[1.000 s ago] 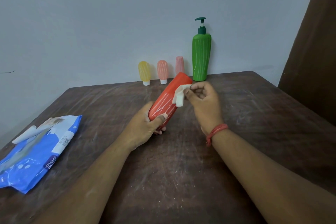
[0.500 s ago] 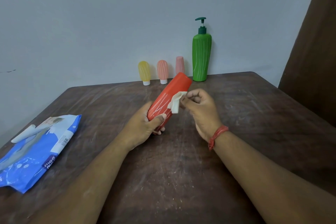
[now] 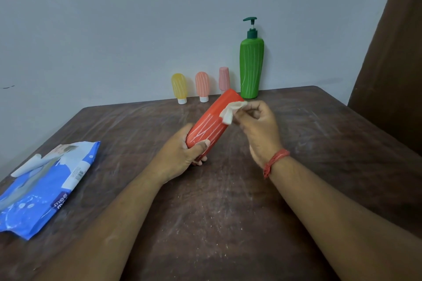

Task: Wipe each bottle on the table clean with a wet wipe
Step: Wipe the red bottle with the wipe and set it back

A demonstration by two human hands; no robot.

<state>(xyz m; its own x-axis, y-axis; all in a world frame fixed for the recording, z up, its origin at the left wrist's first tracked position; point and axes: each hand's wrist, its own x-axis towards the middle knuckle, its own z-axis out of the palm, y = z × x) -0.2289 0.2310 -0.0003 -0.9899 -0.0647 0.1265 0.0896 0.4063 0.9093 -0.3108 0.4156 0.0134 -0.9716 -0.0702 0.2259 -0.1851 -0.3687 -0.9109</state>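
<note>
Five bottles in all: one red bottle (image 3: 211,122) tilted above mid-desk, its near end gripped by the left hand (image 3: 182,157), while the right hand (image 3: 258,125) pinches one wet wipe (image 3: 231,112) against its far part. One green pump bottle (image 3: 251,68) and three small tubes (image 3: 202,86), possibly capped downward, line the far edge. One blue wipes pack (image 3: 43,191) lies near-left on the scuffed brown desk (image 3: 228,212), below a grey wall (image 3: 114,29).

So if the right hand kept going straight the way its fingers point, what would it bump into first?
The red bottle. The right hand pinches a white wipe with its fingers aimed left at the bottle's upper side, and the wipe seems to touch it already, though depth is hard to judge. The left hand grips the bottle's lower end.
</note>
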